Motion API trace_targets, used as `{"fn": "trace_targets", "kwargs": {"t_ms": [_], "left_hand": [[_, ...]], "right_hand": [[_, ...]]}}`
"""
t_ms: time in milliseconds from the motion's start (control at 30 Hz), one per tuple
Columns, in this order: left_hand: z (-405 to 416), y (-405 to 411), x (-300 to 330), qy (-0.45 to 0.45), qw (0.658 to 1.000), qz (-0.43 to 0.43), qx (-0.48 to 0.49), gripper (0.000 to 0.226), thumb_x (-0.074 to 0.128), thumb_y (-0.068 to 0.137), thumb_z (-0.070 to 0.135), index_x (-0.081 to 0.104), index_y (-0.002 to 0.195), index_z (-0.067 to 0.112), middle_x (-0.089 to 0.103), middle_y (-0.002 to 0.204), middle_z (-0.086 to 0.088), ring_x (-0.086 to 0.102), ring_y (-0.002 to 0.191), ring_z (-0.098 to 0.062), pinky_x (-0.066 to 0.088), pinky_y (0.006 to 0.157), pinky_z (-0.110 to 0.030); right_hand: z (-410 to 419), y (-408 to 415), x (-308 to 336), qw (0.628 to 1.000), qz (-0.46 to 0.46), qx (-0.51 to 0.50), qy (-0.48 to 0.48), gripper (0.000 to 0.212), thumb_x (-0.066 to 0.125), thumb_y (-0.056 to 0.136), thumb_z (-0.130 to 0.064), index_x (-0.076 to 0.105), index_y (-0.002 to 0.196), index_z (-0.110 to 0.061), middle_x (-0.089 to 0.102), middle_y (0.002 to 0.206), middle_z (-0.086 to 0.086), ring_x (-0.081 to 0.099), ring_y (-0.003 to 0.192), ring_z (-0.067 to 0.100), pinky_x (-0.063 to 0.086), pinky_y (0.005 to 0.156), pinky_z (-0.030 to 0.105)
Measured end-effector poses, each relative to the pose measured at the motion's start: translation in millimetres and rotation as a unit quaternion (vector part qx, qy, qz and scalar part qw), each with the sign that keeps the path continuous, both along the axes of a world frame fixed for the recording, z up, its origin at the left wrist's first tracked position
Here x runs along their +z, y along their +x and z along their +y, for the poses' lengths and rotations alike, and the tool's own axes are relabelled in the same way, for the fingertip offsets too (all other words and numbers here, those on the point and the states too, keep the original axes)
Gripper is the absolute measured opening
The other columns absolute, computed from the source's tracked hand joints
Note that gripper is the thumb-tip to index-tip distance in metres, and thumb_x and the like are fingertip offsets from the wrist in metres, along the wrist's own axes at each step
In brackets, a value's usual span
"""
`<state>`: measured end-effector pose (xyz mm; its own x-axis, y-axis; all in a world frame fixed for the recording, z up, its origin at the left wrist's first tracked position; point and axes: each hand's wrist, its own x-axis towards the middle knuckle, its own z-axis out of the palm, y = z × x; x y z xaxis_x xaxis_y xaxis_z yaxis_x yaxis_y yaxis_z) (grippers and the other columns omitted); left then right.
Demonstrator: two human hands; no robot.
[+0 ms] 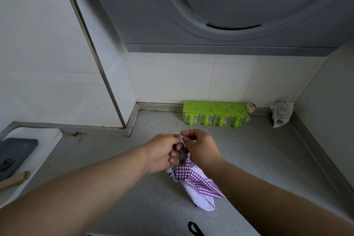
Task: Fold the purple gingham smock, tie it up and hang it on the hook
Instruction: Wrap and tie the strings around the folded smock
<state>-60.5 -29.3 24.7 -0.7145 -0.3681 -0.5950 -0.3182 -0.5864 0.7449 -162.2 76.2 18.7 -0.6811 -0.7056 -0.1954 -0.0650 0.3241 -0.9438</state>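
Note:
The purple gingham smock [193, 180] hangs as a narrow bunched bundle above the grey countertop [153, 197], its white lining showing at the lower end. My left hand [162, 152] grips the top of the bundle with curled fingers. My right hand [201, 145] is right beside it and pinches a thin strip of the smock's fabric at the top between thumb and forefinger. Both hands touch each other over the bundle's upper end. No hook is in view.
A green plastic rack [214, 114] stands against the back wall, with a small cork-topped jar [250, 109] and a crumpled packet [281, 113] to its right. A white board [34, 151] with a dark phone [15, 151] lies at left. A grey range hood [220, 5] hangs overhead.

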Motion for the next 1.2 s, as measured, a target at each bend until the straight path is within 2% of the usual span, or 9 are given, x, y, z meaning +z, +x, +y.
{"fn": "trace_targets", "kwargs": {"t_ms": [133,300,467,533,600,767,867,1033,1200], "left_hand": [[-5,0,-1,0.036,0.998,-0.033,-0.038,0.037,0.038,0.107,0.016,0.048,0.071,0.015,0.038,0.063,0.001,0.028,0.051,-0.009,0.025,0.047,-0.022],[-8,1,0,0.064,0.997,-0.022,-0.044,0.029,0.033,0.093,0.003,0.054,0.080,0.017,0.034,0.064,0.003,0.025,0.051,-0.010,0.023,0.047,-0.023],[-8,4,3,0.096,0.994,-0.014,-0.050,0.022,0.034,0.088,0.020,0.048,0.071,0.018,0.028,0.069,0.002,0.023,0.056,-0.013,0.023,0.051,-0.026],[-8,4,2,0.097,0.994,-0.020,-0.049,0.031,0.035,0.093,0.031,0.047,0.067,0.018,0.027,0.069,0.002,0.021,0.058,-0.013,0.021,0.053,-0.028],[-7,2,0,0.081,0.995,-0.037,-0.040,0.044,0.036,0.102,0.041,0.045,0.064,0.020,0.026,0.066,0.003,0.020,0.056,-0.013,0.018,0.054,-0.028],[-2,-2,-6,0.028,0.997,-0.071,0.003,0.042,0.039,0.099,0.018,0.042,0.057,0.022,0.029,0.058,0.004,0.022,0.048,-0.011,0.019,0.047,-0.023],[-3,1,-9,0.013,0.997,-0.067,0.033,0.041,0.042,0.105,0.016,0.050,0.065,0.020,0.039,0.059,0.003,0.027,0.048,-0.008,0.022,0.042,-0.021],[-6,5,-9,-0.020,0.998,-0.046,0.048,0.021,0.050,0.109,0.014,0.063,0.092,0.012,0.055,0.064,0.000,0.035,0.050,-0.007,0.030,0.042,-0.021],[-7,9,-4,-0.037,0.998,-0.038,0.034,0.014,0.058,0.106,0.010,0.069,0.107,0.002,0.066,0.071,-0.004,0.044,0.055,-0.009,0.040,0.046,-0.022]], "right_hand": [[3,-4,0,0.992,0.093,0.082,-0.004,0.019,0.062,0.100,-0.021,0.067,0.103,-0.039,0.071,0.102,-0.016,0.068,0.079,-0.005,0.049,0.068,0.010],[2,-11,-1,0.976,0.141,0.163,0.016,0.014,0.065,0.099,-0.025,0.073,0.106,-0.035,0.074,0.103,-0.012,0.070,0.086,0.005,0.058,0.081,0.028],[0,-14,-2,0.974,0.156,0.166,0.016,0.008,0.074,0.094,-0.023,0.078,0.101,-0.023,0.076,0.093,-0.009,0.066,0.074,-0.002,0.058,0.076,0.026],[-1,-15,-1,0.973,0.150,0.172,0.016,0.004,0.074,0.093,-0.020,0.077,0.094,-0.023,0.076,0.089,-0.008,0.065,0.070,-0.002,0.057,0.074,0.024],[-3,-15,-1,0.973,0.141,0.183,0.010,0.013,0.073,0.094,-0.017,0.073,0.086,-0.028,0.074,0.082,-0.009,0.066,0.066,0.000,0.058,0.071,0.026],[-3,-12,1,0.973,0.131,0.190,0.009,0.014,0.070,0.096,-0.018,0.071,0.086,-0.027,0.074,0.079,-0.008,0.065,0.063,0.000,0.054,0.062,0.018],[-2,-11,1,0.973,0.127,0.194,0.010,0.014,0.067,0.099,-0.020,0.069,0.086,-0.026,0.074,0.077,-0.009,0.065,0.062,0.000,0.049,0.058,0.016],[-3,-12,-3,0.987,0.076,0.140,0.034,0.013,0.059,0.103,-0.025,0.063,0.094,-0.016,0.068,0.068,-0.004,0.060,0.050,0.001,0.041,0.047,0.017],[-8,-9,-5,0.993,0.024,0.110,0.040,0.017,0.055,0.105,-0.025,0.060,0.097,-0.012,0.069,0.064,-0.002,0.061,0.050,0.009,0.043,0.045,0.022]]}}
